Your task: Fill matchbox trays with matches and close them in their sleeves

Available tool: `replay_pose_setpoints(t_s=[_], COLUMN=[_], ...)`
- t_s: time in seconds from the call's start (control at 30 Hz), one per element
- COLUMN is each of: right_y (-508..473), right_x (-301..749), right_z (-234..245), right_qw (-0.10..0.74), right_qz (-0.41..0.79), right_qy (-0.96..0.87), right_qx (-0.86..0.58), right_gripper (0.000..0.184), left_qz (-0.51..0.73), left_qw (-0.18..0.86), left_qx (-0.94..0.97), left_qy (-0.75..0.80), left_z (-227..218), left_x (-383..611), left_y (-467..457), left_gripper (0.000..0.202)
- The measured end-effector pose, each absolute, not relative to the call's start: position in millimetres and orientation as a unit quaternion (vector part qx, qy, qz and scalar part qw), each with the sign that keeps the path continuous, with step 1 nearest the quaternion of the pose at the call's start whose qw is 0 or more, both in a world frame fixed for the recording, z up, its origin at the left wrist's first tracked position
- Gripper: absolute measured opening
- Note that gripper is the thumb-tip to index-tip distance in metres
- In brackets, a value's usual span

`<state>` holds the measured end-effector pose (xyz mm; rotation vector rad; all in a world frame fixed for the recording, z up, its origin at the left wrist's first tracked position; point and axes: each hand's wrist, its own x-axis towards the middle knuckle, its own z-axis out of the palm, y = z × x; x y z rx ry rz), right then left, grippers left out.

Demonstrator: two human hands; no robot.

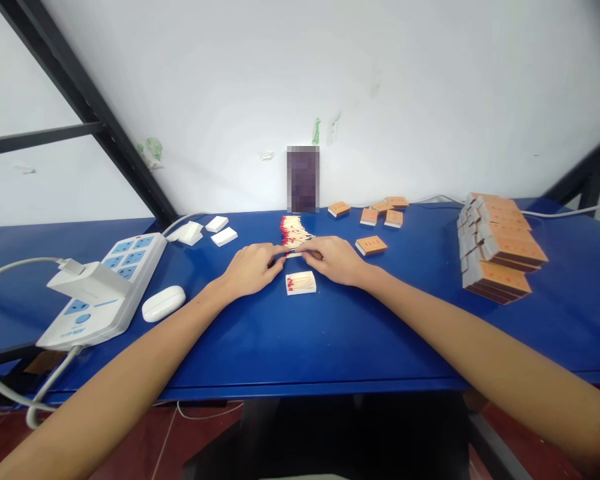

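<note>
My left hand [253, 267] and my right hand [333, 259] meet at the middle of the blue table [280, 347]. Both pinch a small bunch of matches [295, 253] between their fingertips. Just behind lies a loose pile of red-tipped matches [294, 230]. In front of my hands sits an open white matchbox tray [301, 283] filled with matches.
Orange matchboxes [371, 245] lie scattered at the back right, and a large stack of them [497, 248] stands further right. Empty white trays [223, 236] sit back left. A power strip [100, 287] with a plugged charger and a white earbud case [163, 303] lie left.
</note>
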<state>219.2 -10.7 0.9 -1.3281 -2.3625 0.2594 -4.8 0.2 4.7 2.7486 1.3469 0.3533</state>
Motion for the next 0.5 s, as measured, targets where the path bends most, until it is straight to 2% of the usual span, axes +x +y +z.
replay_pose_setpoints(t_s=[0.5], right_y=[-7.8], right_x=[221.1], right_z=[-2.2], right_qw=[0.223], right_qz=[0.116], right_qy=[-0.848], right_qx=[-0.466], right_gripper=[0.025], left_qz=[0.14], left_qw=[0.049], left_qx=[0.894], left_qy=[0.422], left_z=[3.8], left_x=[-7.6], left_y=[1.1], left_gripper=[0.038])
